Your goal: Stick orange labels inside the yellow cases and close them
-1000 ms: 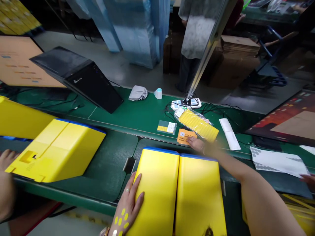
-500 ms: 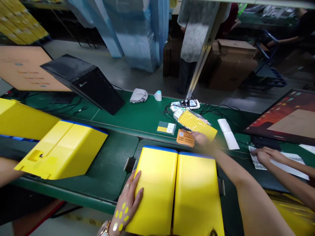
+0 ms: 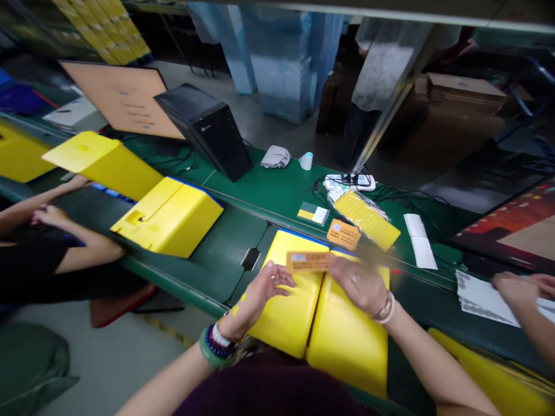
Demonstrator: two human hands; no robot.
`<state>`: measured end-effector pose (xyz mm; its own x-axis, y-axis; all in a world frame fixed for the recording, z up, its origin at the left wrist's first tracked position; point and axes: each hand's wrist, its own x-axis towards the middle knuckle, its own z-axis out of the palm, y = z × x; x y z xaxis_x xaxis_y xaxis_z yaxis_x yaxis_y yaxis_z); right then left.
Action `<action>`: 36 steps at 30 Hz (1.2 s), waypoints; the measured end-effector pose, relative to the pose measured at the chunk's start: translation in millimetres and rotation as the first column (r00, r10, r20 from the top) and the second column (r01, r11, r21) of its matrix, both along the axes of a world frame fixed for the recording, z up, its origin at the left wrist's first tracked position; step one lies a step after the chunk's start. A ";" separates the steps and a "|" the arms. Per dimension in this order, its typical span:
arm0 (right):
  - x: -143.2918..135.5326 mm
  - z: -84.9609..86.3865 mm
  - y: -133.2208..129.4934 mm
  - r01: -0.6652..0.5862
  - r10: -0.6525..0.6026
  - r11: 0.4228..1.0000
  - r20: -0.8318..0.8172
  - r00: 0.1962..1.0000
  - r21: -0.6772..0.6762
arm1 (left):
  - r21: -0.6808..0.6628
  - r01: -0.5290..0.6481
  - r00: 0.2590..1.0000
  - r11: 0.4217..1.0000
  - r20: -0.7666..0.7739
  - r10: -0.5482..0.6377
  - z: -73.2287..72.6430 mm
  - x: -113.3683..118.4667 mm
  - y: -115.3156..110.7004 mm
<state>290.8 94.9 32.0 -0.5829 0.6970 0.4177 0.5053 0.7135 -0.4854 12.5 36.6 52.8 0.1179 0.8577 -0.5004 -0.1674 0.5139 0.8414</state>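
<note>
Two yellow boxes with blue edges, a left one (image 3: 286, 312) and a right one (image 3: 347, 346), stand side by side in front of me. Above them my right hand (image 3: 358, 286) pinches an orange card (image 3: 309, 262) by its right end. My left hand (image 3: 264, 289), yellow dots on its back, is raised over the left box with fingers apart, near the card's left end and holding nothing. More orange cards (image 3: 344, 233) lie on the green bench beyond the boxes, beside a bagged yellow sheet (image 3: 366, 219).
Another yellow box (image 3: 173, 219) stands on the left, near a co-worker's hands (image 3: 54, 216). At right, a person's hands (image 3: 518, 292) are over white sheets (image 3: 481, 297). A black computer case (image 3: 208, 130), power strip (image 3: 350, 182) and pole stand behind.
My right hand has come back from the card pile with an orange card. My left hand has lifted off the left box's side. The view has shifted leftward.
</note>
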 end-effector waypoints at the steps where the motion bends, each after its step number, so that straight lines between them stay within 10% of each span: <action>1: -9.0 1.5 -20.3 -0.049 0.049 0.995 0.001 0.999 0.081 | -0.069 -0.013 0.997 0.998 0.070 0.018 3.8 0.9 -3.5; 5: -36.3 -0.5 -74.9 -0.138 0.132 0.927 0.041 0.990 0.348 | -0.261 -0.074 0.989 0.962 0.102 0.103 -2.9 -7.5 -34.0; 16: -45.9 2.5 -128.4 0.160 -0.177 0.945 0.037 0.984 0.284 | -0.091 -0.030 0.918 0.995 -0.397 -0.009 -40.0 -74.9 -95.3; 23: -55.5 37.3 -122.2 0.521 -0.514 0.759 -0.131 0.848 0.391 | 0.226 0.230 0.887 0.947 -0.448 -0.109 -43.5 -67.0 -18.8; 30: -83.2 45.1 -142.6 0.553 -0.523 0.754 -0.186 0.832 0.355 | 0.264 0.358 0.719 0.896 -0.690 -0.083 -24.6 -54.9 38.3; 33: -95.5 42.4 -155.3 0.527 -0.479 0.735 -0.223 0.849 0.427 | 0.273 0.380 0.823 0.884 -0.535 -0.189 -1.7 -62.4 4.3; 36: -107.7 40.6 -165.8 0.496 -0.451 0.717 -0.217 0.866 0.490 | 0.224 0.429 0.900 0.875 -0.025 -0.435 22.8 -68.3 -41.4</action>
<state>183.1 -70.9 72.6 -0.1859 0.5404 0.8206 0.8230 0.5419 -0.1704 -55.8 -4.7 75.6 0.5117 0.8057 -0.2982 0.0059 0.3438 0.9390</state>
